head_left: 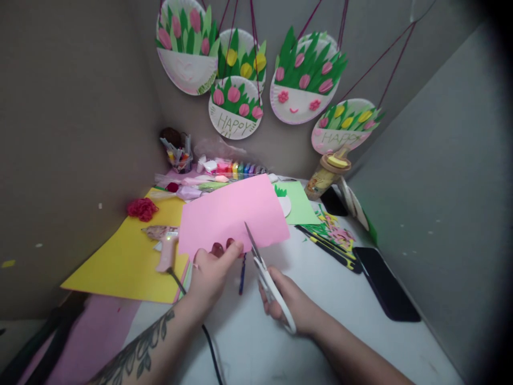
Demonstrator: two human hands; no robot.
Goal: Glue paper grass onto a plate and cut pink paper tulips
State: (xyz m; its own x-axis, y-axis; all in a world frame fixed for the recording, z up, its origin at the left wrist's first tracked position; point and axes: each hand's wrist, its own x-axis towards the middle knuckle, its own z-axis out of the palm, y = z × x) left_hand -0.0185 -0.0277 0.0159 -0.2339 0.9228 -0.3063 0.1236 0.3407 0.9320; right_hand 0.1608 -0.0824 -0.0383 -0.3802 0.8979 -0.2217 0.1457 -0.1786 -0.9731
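From the head camera, the left hand [208,270] pinches the near edge of a pink paper sheet [232,214], thumb on top and fingertips curled under, so the sheet is lifted off the white table [340,299] and tilts up and away from the person. The right hand [290,305] is closed through the white handles of a pair of scissors [262,270], whose blades stand a little apart and point up and to the left, with the tips reaching into the sheet's lower edge just right of the left thumb. The sheet thus lies directly ahead of both hands, held by one and touched by the tool in the other. To the left, a yellow sheet [120,262] lies flat with a pink glue gun [166,254] resting at its right edge, its black cord running toward the person under the left forearm. A red crumpled tuft [142,208] sits near the left wall. Behind the pink sheet lies a green sheet [298,203], and to its right a pile of paper scraps [334,235] and a black phone [387,286] near the right wall. Grey walls close in on three sides; the bare table between the right forearm and the phone is the widest free stretch. Paper-plate flower baskets [236,107] hang on the back wall.
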